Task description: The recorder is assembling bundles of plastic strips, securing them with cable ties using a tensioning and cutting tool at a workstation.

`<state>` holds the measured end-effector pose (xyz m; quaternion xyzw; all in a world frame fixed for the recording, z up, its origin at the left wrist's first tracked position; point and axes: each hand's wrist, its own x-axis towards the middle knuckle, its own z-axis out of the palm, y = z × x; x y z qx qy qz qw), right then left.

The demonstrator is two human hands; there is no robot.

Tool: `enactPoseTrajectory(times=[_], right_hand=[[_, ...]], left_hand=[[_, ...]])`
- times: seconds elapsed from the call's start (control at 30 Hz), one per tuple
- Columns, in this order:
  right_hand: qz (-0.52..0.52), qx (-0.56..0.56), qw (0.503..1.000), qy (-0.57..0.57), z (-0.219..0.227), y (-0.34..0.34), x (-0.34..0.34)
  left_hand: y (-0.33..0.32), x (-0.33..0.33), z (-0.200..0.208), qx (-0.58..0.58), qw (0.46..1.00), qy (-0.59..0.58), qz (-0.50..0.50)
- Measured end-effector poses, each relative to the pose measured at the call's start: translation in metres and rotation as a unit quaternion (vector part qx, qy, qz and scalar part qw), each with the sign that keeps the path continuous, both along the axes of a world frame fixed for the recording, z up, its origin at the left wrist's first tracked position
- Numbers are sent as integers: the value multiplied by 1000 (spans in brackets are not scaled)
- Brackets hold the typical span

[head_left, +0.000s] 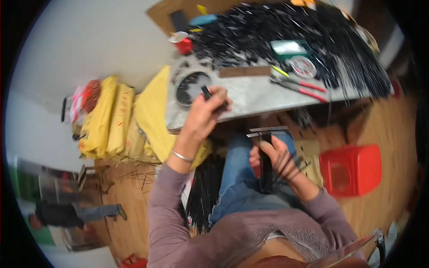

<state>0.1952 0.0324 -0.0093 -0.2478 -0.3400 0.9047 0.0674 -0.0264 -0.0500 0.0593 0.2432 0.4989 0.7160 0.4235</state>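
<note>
My left hand [208, 111] is raised at the near left edge of the table [250, 100], its fingers closed around a small black piece [206, 93]. Close by it stands a round, dark-rimmed dish [187, 90] with small bits in it. Above my lap, my right hand [277, 156] grips a long black object [266, 172] whose kind I cannot make out. Two thin pale strips [268, 131] lie across the top of that object. Dark thin lines, perhaps wires, cross my right wrist.
A large heap of black pieces and thin rods [277, 27] covers the table's far side. Red-handled pliers [306, 89] and a brown bar [245, 71] lie in front. A red stool [351, 169] stands right; yellow sacks [99, 118] left. Another person [58, 214] is far left.
</note>
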Motion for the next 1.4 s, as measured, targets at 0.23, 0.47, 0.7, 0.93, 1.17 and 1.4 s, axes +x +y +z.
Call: enactPoseTrajectory(times=[0.23, 0.47, 0.7, 0.93, 1.17, 1.4], right_hand=[[-54, 98, 992, 54, -14, 5, 18], [-40, 125, 989, 62, -19, 0, 21], [-45, 75, 994, 59, -12, -1, 20], [-41, 98, 993, 42, -9, -3, 11], [-38, 116, 992, 43, -9, -4, 9], [-38, 100, 994, 36, -12, -4, 7]], left_hand=[[11, 81, -75, -22, 974, -199, -109], [9, 82, -59, -20, 984, -162, -64], [13, 91, -52, -9, 991, -128, -30], [7, 83, -54, 1, 992, -123, -34], [8, 79, -59, 12, 985, -169, -27], [8, 77, -61, 6, 981, -191, -13]])
